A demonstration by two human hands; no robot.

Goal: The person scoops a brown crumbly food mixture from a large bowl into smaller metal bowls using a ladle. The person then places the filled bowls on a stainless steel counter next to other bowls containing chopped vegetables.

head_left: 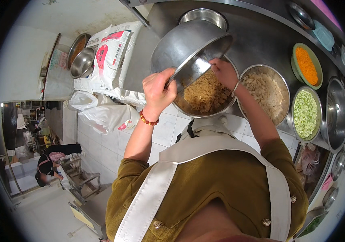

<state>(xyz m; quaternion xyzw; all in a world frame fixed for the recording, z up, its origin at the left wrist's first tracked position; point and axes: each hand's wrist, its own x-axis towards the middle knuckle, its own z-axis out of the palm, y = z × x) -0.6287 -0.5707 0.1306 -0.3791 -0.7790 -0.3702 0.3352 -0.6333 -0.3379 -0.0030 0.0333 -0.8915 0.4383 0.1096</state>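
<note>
My left hand (160,89) grips the rim of a large metal bowl (181,42), which is tilted on its side with its opening towards a second metal bowl. That lower bowl (204,116) holds a heap of light brown shredded food (208,92). My right hand (224,72) is at the tilted bowl's opening, above the brown heap; its fingers are curled, and whether they hold anything cannot be told. Just right of it stands a metal bowl of pale, translucent diced food (264,93), partly behind my right forearm.
On the steel counter (257,39) stand a green bowl of chopped orange food (307,66), a bowl of chopped green vegetable (305,113) and a large metal basin (335,115). Printed white sacks (112,57) lie at the left, plastic bags (109,116) below them. Another person (50,161) is far left.
</note>
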